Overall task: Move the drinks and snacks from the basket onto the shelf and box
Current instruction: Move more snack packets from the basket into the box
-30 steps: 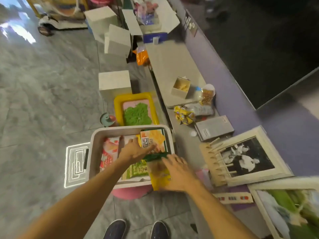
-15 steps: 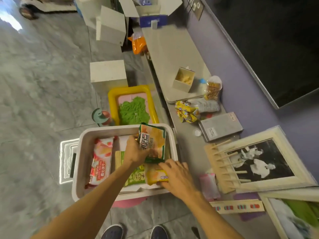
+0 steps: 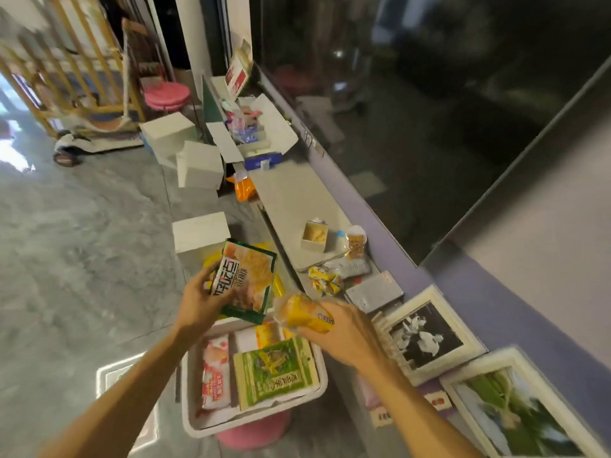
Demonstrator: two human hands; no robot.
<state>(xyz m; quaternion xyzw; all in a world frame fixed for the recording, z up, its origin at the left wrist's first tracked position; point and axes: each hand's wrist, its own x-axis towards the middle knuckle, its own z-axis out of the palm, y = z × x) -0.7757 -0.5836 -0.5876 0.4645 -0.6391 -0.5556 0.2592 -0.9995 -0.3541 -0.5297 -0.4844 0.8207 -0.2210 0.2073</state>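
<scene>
Left hand (image 3: 198, 300) grips a green-edged packet (image 3: 246, 280), right hand (image 3: 344, 335) clutches a yellow packet (image 3: 305, 314), both above the basket (image 3: 193, 421)

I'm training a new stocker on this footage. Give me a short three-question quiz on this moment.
1. True or false: both hands hold a snack packet.
2. Which packet lies nearest the camera in the basket? A) green B) blue C) black
3. Fill in: the small open box stands on the ____.

Key:
1. True: the left hand holds the green-edged packet, the right hand the yellow packet.
2. A, the green packet.
3. shelf.
</scene>
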